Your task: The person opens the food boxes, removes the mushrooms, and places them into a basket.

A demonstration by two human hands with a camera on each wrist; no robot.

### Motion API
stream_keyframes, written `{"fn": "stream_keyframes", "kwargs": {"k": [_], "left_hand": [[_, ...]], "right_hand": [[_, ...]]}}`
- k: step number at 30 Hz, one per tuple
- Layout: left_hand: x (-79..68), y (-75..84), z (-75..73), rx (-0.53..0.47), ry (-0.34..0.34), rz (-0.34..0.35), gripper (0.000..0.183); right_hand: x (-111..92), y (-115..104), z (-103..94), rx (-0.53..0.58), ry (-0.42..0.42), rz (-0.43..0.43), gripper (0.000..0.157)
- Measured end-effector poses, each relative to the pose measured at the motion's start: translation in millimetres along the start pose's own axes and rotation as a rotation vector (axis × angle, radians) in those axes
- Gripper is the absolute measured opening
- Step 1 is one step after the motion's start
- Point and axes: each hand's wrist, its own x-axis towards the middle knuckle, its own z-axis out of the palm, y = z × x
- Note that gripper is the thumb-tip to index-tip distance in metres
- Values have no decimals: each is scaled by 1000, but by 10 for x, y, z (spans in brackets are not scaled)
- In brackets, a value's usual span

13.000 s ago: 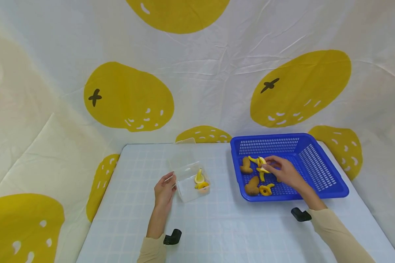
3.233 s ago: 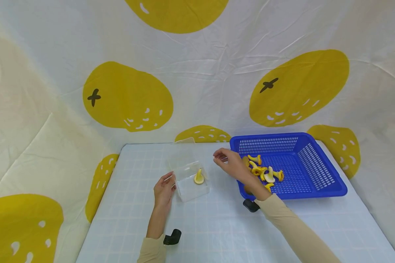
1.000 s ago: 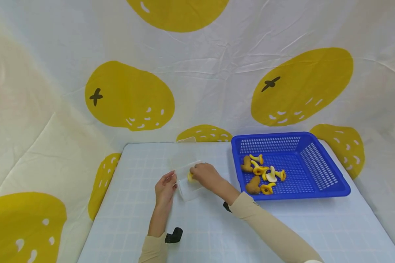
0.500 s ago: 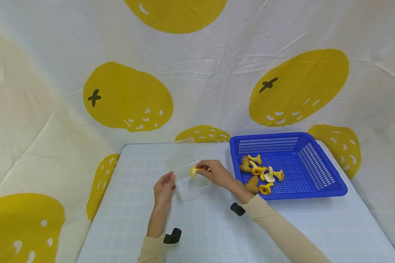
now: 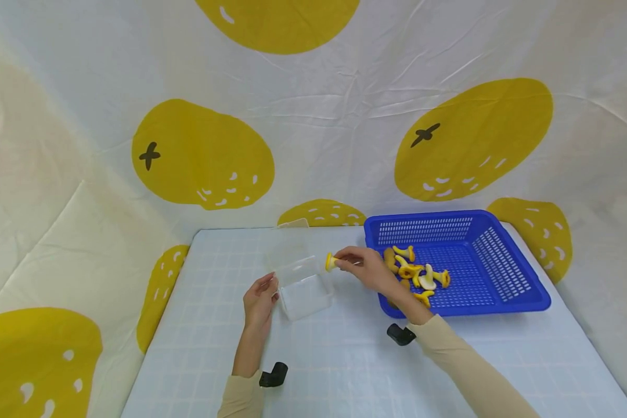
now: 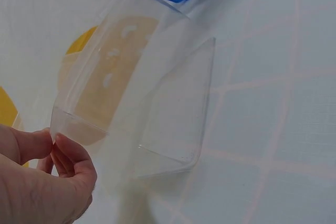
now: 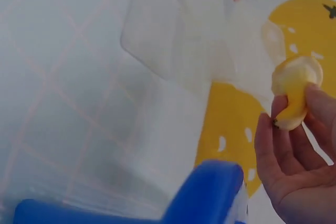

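One small yellow toy mushroom (image 5: 331, 262), pale stem, pinched in right hand (image 5: 368, 270) grip, left hand (image 5: 260, 300) pinching clear box (image 5: 305, 293) rim

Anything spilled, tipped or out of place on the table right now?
Nothing stands out. The clear box sits upright and empty, its lid open, the left hand steadying it. The right hand pinches a yellow mushroom in mid-air; the other mushrooms lie inside the blue basket.

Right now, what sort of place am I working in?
Probably a staged tabletop booth, not a kitchen: a lemon-print cloth backdrop surrounds a grid-patterned table holding only a blue basket of toy mushrooms and a clear box.
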Motion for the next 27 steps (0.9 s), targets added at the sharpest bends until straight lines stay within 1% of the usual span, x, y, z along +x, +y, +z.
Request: {"fn": "stream_keyframes", "kwargs": {"k": [5,10,11,14,17,18,21,27], "left_hand": [[6,0,6,2,3,-3,35],[1,10,4,7,-2,-15,35],[-23,44,6,8,-9,-20,36],[-18,43,1,11,-4,-20,36],[-12,29,-1,11,5,4,34],[10,-6,-6,5,12,12,32],[5,-13,-9,-1,7,23,31],[18,-9,-1,15,12,-15,35]], "right_hand": [[-92,44,-155,57,34,39,22],[-209,100,-318,84,57,83,25],[-232,116,-350,84,63,92,25],[-297,178,-463,86,80,113,27],[-359,233,-571,57,100,105,27],[-383,250,-607,43,108,101,27],[-461,304,-708,-1,130,92,26],[-635,406,-915,-49,157,148,30]]}}
